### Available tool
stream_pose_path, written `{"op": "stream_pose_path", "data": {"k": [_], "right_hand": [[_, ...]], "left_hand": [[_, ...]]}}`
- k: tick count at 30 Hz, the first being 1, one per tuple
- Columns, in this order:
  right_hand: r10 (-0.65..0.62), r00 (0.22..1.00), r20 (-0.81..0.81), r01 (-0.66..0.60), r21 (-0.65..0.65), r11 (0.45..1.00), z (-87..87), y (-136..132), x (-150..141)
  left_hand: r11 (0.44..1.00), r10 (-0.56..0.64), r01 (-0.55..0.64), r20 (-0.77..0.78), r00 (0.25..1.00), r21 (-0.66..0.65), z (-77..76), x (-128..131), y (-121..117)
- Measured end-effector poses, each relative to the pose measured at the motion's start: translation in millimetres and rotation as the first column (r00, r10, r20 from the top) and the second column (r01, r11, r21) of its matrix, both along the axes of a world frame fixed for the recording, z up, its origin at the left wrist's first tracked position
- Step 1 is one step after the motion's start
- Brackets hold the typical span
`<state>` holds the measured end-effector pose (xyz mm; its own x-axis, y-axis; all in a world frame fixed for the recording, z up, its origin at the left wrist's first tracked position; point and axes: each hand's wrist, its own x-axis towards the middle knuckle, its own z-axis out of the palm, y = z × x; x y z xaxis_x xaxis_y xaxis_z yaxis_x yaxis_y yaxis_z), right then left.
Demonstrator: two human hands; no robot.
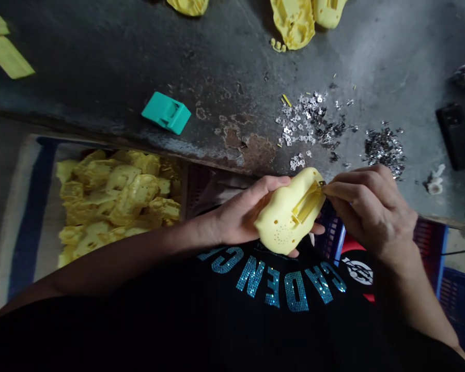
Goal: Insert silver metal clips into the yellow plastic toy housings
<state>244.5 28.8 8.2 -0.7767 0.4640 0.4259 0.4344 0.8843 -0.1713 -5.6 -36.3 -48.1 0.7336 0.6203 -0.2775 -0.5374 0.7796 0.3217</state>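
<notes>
The tabletop [101, 62] is dark, worn grey with rusty patches, and its near edge slants down toward the right. Past that edge on the near left, a striped bin [27, 217] holds a heap of yellow plastic shells [116, 196], too many and too overlapped to count. Three more yellow shells [292, 20] lie at the far edge of view, cut off by the frame or nearly so. Two yellow strips [5, 51] sit far left, one teal plastic piece [166, 112] left of centre, and three scattered heaps of silver metal clips [304, 121] right of centre, two large and one small. A black object [455, 135] rests at far right. Open tabletop stretches between the teal piece and the clips. Both hands work just past the near edge, above a blue crate [430, 243]. The left hand [242, 212] cups a yellow shell [279, 217], its slot facing up, while the right hand [372, 212] pinches a small metal clip [322, 183] at the slot's far end.
</notes>
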Motion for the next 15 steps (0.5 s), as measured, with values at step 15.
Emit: {"op": "stream_pose_path", "data": {"k": [15], "right_hand": [[-0.046, 0.986, -0.16, 0.02, -0.161, 0.987, -2.9, -4.7, -5.4]], "left_hand": [[0.999, 0.016, -0.017, 0.023, 1.0, 0.037, -1.7, 2.2, -2.0]]}}
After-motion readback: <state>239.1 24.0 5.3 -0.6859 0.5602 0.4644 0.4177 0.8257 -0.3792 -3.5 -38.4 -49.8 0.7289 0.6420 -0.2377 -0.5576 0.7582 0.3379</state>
